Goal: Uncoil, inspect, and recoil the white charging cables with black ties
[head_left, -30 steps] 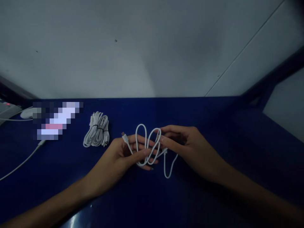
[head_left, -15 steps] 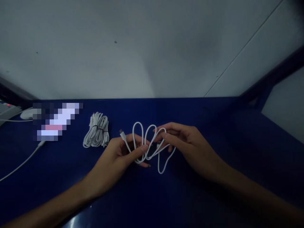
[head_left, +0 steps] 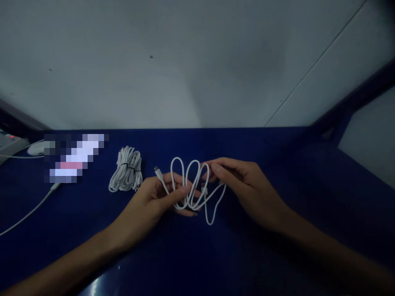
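Observation:
My left hand pinches a white USB cable between thumb and fingers, and the cable fans out in several loops above the blue table. One plug sticks up over the left fingers. The other plug hangs between the two hands, close to a slack loop that droops below. At the right side of the loops, my right hand is closed, its thumb and index finger on the cable near the last loop.
To the left lies a bundle of white cables bound with a dark tie. Farther left are a blurred-out bright device with a white cord and a white rounded object. A pale wall rises behind the blue table.
The loops have shifted slightly left in my left hand. My right thumb and finger have moved outward from the last loop, and the hanging plug shows more plainly.

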`<action>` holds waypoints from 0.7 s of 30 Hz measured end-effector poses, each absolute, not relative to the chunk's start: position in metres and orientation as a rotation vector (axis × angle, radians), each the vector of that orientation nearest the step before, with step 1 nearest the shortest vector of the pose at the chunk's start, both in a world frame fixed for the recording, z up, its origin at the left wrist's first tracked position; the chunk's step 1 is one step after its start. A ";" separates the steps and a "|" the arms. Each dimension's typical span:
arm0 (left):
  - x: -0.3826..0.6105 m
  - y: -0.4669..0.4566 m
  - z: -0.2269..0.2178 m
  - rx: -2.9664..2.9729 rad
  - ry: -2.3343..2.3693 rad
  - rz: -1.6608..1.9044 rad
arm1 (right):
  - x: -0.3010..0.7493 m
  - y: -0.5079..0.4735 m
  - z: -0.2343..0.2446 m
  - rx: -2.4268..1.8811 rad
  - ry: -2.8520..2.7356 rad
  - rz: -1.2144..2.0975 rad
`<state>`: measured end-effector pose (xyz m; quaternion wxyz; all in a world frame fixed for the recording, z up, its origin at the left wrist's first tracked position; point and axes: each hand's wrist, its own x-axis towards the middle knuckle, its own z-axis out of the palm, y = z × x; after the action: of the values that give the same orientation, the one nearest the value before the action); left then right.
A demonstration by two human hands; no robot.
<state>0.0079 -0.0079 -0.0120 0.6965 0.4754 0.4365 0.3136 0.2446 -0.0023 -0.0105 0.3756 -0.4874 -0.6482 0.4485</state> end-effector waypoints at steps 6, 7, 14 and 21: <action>0.009 -0.008 -0.012 1.069 1.036 0.755 | 0.249 -0.004 -0.009 -1.555 -1.785 0.647; 0.009 -0.008 -0.012 1.067 1.044 0.756 | 0.248 -0.005 -0.009 -1.595 -1.815 0.652; 0.008 -0.010 -0.011 1.073 1.055 0.734 | 0.249 -0.001 -0.013 -1.668 -1.783 0.621; 0.009 -0.011 -0.011 1.044 1.027 0.664 | 0.249 0.007 -0.014 -1.636 -1.895 0.954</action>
<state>0.0086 -0.0111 -0.0109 0.6938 0.4674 0.4601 0.2974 0.2488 0.0072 -0.0135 0.2293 -0.5944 -0.6885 0.3465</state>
